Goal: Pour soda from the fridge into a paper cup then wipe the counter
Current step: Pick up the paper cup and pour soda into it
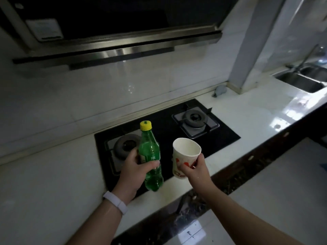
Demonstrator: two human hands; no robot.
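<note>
- A person is standing at the white worktop [53, 183], reaching both arms out over its front edge.
- The left hand [134, 171] is gripping a green soda bottle [150, 152], with the fingers curling round its middle.
- The bottle is standing almost straight up, leaning just a little, and its yellow cap [146, 125] is sitting on top.
- The bottom of the bottle is hanging by the front edge of the black hob [221, 135]. I cannot tell if it is touching down.
- The right hand [195, 171] is holding a paper cup [185, 152], with the fingers wrapping round its lower side.
- The cup is white with red and orange marks, and its open mouth is tipping a little, showing its white inside.
- The cup is sitting just beside the bottle, on the bottle's right, and the two are not touching. It is close to the front edge of the worktop.
- A white band [115, 202] is going round the left wrist.
- The hob is lying in the middle of the worktop. One burner [123, 147] is peeking out behind the bottle, and another burner [194, 119] is sitting nearer the back edge.
- A metal sink [300, 82] is shining at the far right end of the worktop.
- A dark hood [115, 41] is hanging over the hob.
</note>
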